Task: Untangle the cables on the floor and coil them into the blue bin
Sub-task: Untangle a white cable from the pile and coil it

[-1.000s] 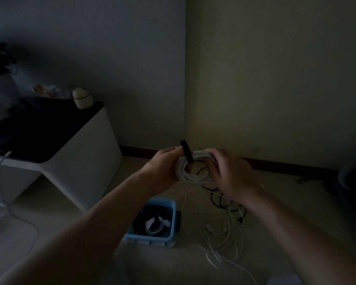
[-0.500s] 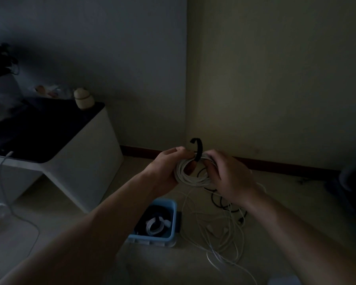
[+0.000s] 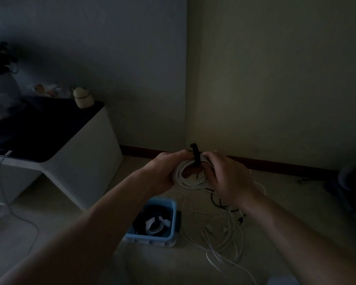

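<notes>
Both hands hold a coil of white cable (image 3: 188, 180) in the air above the floor, well above the blue bin (image 3: 150, 238). The left hand (image 3: 162, 171) grips the coil's left side with curled fingers, and the right hand (image 3: 224, 178) curls round its right side. A black strap (image 3: 196, 156) crosses the top of the coil between the two hands, its end sticking up. Inside the bin lies a smaller white bundle (image 3: 153, 224) on something dark. Just right of the bin, loose white cables (image 3: 226, 231) sprawl tangled on the floor with a black cable (image 3: 219, 203) among them. A low white table (image 3: 86, 161) stands to the left
</notes>
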`<state>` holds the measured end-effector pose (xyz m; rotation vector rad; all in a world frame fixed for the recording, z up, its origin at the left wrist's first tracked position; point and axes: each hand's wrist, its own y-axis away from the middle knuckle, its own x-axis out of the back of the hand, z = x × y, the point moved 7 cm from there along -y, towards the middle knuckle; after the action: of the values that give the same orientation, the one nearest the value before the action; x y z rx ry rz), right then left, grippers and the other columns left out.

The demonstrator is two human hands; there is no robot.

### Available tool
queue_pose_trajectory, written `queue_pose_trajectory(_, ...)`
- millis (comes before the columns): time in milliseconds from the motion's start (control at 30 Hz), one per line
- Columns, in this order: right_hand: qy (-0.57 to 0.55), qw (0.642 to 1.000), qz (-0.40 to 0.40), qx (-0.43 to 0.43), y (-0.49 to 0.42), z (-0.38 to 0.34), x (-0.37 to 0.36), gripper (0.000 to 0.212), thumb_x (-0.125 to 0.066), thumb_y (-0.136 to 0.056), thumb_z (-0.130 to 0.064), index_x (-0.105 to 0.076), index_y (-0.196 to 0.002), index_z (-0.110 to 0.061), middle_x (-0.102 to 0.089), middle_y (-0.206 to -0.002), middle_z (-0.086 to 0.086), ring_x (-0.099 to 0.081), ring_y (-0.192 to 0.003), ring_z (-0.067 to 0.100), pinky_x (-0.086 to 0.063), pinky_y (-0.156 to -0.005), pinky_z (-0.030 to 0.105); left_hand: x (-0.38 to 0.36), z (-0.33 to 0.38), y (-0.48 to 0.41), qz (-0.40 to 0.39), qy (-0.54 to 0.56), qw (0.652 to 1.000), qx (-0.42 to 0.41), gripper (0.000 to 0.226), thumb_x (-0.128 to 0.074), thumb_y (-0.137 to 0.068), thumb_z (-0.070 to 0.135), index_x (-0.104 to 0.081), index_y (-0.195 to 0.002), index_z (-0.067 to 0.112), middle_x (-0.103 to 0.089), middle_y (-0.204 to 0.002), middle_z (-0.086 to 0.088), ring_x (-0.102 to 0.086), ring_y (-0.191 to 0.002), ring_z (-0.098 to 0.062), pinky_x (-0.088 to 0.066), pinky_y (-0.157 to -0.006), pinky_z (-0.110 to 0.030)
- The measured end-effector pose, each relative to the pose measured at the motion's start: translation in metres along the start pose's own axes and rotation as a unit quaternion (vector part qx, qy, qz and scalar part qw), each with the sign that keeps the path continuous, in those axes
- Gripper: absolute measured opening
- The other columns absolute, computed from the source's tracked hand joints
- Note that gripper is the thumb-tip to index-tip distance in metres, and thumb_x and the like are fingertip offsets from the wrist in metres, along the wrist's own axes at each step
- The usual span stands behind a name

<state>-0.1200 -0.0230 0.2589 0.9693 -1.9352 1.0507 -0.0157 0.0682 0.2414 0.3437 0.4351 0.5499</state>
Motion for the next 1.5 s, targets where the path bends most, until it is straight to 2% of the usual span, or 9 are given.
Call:
queue_pose_trajectory(200, 0.005, 1.000, -0.013, -0.008, 0.001, 0.002, -0.002, 0.057, -0.020, -0.096, -0.058, -0.056, -0.124, -0.025, -0.063, -0.113, -0.005, -0.065, -0.093, 0.021, -0.050, -0.067, 0.036, 0.002, -0.001, -0.003, 0.021, -0.051, 0.998, -0.030, 0.023, -0.063, -0.094, 0.016, -0.068, -0.095, -0.007, -0.067, -0.075, -0.013, -0.065, -0.060, -0.016, -0.055, -0.059, -0.025)
queue_pose_trajectory(333, 0.026, 1.000, -0.006, -0.007, 0.001, 0.003, -0.002, 0.045, -0.031, -0.099, -0.051, -0.057, -0.124, -0.023, -0.064, -0.112, -0.004, -0.065, -0.091, 0.022, -0.038, -0.063, 0.028, 0.005, 0.000, -0.003, 0.043, -0.113, 0.992, -0.041, 0.030, -0.070, -0.090, 0.024, -0.070, -0.098, -0.004, -0.068, -0.075, -0.010, -0.064, -0.060, -0.015, -0.053, -0.056, -0.025)
queue_pose_trajectory(433, 0.029, 1.000, -0.006, -0.002, -0.001, 0.003, -0.003, 0.045, -0.034, -0.099, -0.048, -0.057, -0.125, -0.020, -0.064, -0.115, 0.000, -0.065, -0.094, 0.027, -0.035, -0.064, 0.028, 0.006, -0.001, -0.003, 0.029, -0.073, 0.996, -0.031, 0.027, -0.068, -0.091, 0.020, -0.069, -0.098, -0.006, -0.068, -0.073, -0.010, -0.064, -0.058, -0.015, -0.053, -0.056, -0.024)
queue_pose_trajectory(700, -0.002, 1.000, -0.025, -0.001, 0.002, 0.001, -0.004, 0.048, -0.030, -0.100, -0.052, -0.056, -0.128, -0.023, -0.063, -0.119, -0.002, -0.066, -0.095, 0.025, -0.050, -0.068, 0.038, 0.008, -0.015, -0.005, 0.021, -0.014, 0.999, 0.031, 0.034, -0.079, -0.062, 0.027, -0.072, -0.082, 0.000, -0.062, -0.072, -0.011, -0.054, -0.059, -0.017, -0.044, -0.062, -0.030)
queue_pose_trajectory(867, -0.059, 0.996, -0.063, -0.003, 0.001, -0.002, -0.007, 0.061, -0.029, -0.093, -0.062, -0.047, -0.141, -0.028, -0.061, -0.127, -0.001, -0.063, -0.108, 0.018, -0.052, -0.081, 0.038, 0.012, -0.014, -0.008, 0.038, -0.005, 0.999, 0.011, 0.017, -0.067, -0.090, 0.013, -0.068, -0.082, -0.002, -0.060, -0.064, -0.009, -0.052, -0.053, -0.015, -0.043, -0.057, -0.027)
queue_pose_trajectory(1167, 0.027, 0.999, -0.038, -0.019, 0.000, 0.002, 0.002, 0.056, -0.021, -0.094, -0.067, -0.043, -0.136, -0.037, -0.064, -0.119, -0.012, -0.064, -0.096, 0.011, -0.047, -0.070, 0.032, 0.003, -0.015, -0.008, 0.043, 0.022, 0.999, -0.012, 0.016, -0.065, -0.092, 0.009, -0.068, -0.091, -0.006, -0.060, -0.067, -0.011, -0.051, -0.051, -0.014, -0.044, -0.052, -0.025)
queue_pose_trajectory(1267, -0.024, 0.998, -0.045, -0.025, 0.001, 0.005, 0.000, 0.060, -0.018, -0.094, -0.071, -0.046, -0.133, -0.036, -0.063, -0.118, -0.009, -0.064, -0.094, 0.013, -0.050, -0.073, 0.034, -0.001, -0.013, -0.007, 0.026, 0.024, 0.999, -0.020, 0.014, -0.064, -0.092, 0.008, -0.068, -0.092, -0.006, -0.061, -0.064, -0.009, -0.051, -0.049, -0.013, -0.043, -0.051, -0.024)
queue_pose_trajectory(1367, -0.065, 0.998, -0.024, -0.001, -0.001, 0.006, 0.001, 0.044, -0.035, -0.096, -0.058, -0.051, -0.129, -0.033, -0.059, -0.114, -0.008, -0.060, -0.099, 0.014, -0.042, -0.071, 0.030, -0.004, -0.012, -0.007, 0.021, 0.019, 0.999, -0.033, 0.013, -0.063, -0.092, 0.006, -0.067, -0.088, -0.005, -0.062, -0.060, -0.007, -0.054, -0.046, -0.011, -0.045, -0.047, -0.021)
queue_pose_trajectory(1500, -0.143, 0.988, 0.049, 0.008, -0.004, 0.003, 0.014, 0.031, -0.061, -0.090, -0.037, -0.062, -0.118, -0.024, -0.054, -0.106, -0.009, -0.056, -0.096, 0.008, -0.049, -0.077, 0.028, -0.003, -0.009, -0.008, 0.030, 0.020, 0.998, -0.052, 0.016, -0.059, -0.094, 0.003, -0.067, -0.089, -0.010, -0.063, -0.058, -0.009, -0.055, -0.043, -0.011, -0.046, -0.045, -0.020)
